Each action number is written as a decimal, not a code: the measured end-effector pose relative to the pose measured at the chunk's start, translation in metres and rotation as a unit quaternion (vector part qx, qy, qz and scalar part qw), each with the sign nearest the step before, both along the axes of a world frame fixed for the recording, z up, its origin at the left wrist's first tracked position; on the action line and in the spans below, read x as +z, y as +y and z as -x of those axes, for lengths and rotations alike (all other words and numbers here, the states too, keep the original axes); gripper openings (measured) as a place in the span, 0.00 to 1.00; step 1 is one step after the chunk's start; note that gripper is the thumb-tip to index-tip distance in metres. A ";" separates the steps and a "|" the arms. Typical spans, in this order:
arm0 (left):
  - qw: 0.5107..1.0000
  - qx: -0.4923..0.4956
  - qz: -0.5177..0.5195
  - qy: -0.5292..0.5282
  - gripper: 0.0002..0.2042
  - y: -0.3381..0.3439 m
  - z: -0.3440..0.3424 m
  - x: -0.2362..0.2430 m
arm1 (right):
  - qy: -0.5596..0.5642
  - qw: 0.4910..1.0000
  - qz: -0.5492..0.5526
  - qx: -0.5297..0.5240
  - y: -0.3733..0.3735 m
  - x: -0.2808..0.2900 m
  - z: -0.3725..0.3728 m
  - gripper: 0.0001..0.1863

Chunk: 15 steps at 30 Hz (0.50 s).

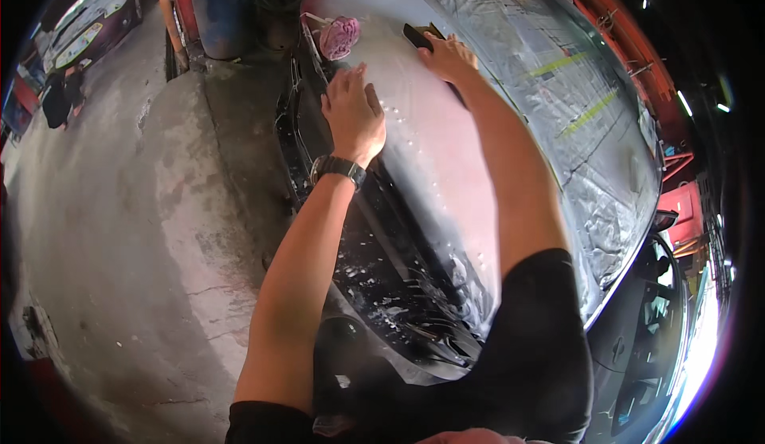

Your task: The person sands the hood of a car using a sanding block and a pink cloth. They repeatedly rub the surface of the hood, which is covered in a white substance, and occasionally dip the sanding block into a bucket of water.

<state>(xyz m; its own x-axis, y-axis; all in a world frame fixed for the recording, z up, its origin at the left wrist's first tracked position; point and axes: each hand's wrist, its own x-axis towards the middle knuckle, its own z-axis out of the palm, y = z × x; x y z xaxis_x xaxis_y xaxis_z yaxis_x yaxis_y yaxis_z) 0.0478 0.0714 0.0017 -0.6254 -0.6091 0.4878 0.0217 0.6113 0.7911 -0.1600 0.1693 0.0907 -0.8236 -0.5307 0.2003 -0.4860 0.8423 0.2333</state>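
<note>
A car's hood [454, 149] spreads in front of me, pale pinkish-grey, with white spots and smears along its dark left edge. My right hand [450, 57] is on a dark block with a yellowish top [421, 36], which looks like a sanding block; it lies against the far part of the hood. Its fingers are partly hidden by the back of the hand. Over the hood's left edge is my left hand [355, 117], fingers apart and nothing in them. I cannot tell whether it touches the panel. Beyond it lies a crumpled pink cloth [339, 37].
Clear sheeting [590, 125] with yellow-green tape strips covers the car to the right of the hood. Concrete floor [119, 229] stretches along the left. A blue barrel [225, 9] stands at the back, near an orange post [169, 13]. Another dark car [629, 348] is at the lower right.
</note>
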 end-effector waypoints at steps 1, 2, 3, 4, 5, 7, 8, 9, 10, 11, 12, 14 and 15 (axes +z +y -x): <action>0.998 0.056 0.010 -0.002 0.21 0.001 0.002 -0.003 | 0.002 1.000 -0.005 0.026 0.001 -0.003 -0.005 0.30; 0.994 0.108 0.019 -0.004 0.23 0.005 0.008 -0.009 | 0.005 0.999 -0.011 0.047 0.009 -0.006 -0.012 0.30; 0.985 0.169 0.032 -0.010 0.24 0.000 0.006 -0.014 | 0.004 0.997 -0.013 0.078 0.008 -0.010 -0.028 0.30; 0.982 0.186 0.025 -0.029 0.28 -0.001 -0.001 -0.016 | -0.015 0.992 -0.015 0.128 0.019 -0.015 -0.055 0.30; 0.982 0.185 -0.028 -0.024 0.29 -0.004 -0.005 -0.022 | -0.038 0.983 -0.017 0.178 0.034 -0.017 -0.096 0.30; 0.976 0.169 -0.138 -0.007 0.30 -0.008 0.002 -0.037 | -0.073 0.970 -0.005 0.230 0.074 -0.014 -0.157 0.30; 0.976 0.142 -0.164 -0.017 0.32 -0.003 -0.004 -0.023 | -0.070 0.971 -0.011 0.227 0.082 -0.012 -0.158 0.30; 0.978 0.138 -0.157 -0.021 0.31 -0.002 -0.007 -0.017 | -0.068 0.971 -0.017 0.230 0.085 -0.012 -0.156 0.30; 0.979 0.134 -0.149 -0.021 0.31 -0.002 -0.006 -0.013 | -0.061 0.970 -0.020 0.233 0.083 -0.009 -0.152 0.30; 0.981 0.133 -0.140 -0.022 0.31 -0.004 -0.007 -0.015 | -0.077 0.973 -0.028 0.214 0.068 -0.004 -0.134 0.30; 0.983 0.125 -0.137 -0.022 0.31 -0.004 -0.006 -0.016 | -0.025 0.970 0.011 0.243 0.056 -0.008 -0.107 0.30; 0.986 0.104 -0.132 -0.008 0.31 -0.001 0.002 -0.012 | -0.002 0.990 0.002 0.142 0.017 -0.003 -0.059 0.29; 0.986 0.094 -0.139 -0.002 0.31 0.004 0.010 -0.008 | 0.008 0.996 -0.003 0.094 0.001 0.000 -0.032 0.29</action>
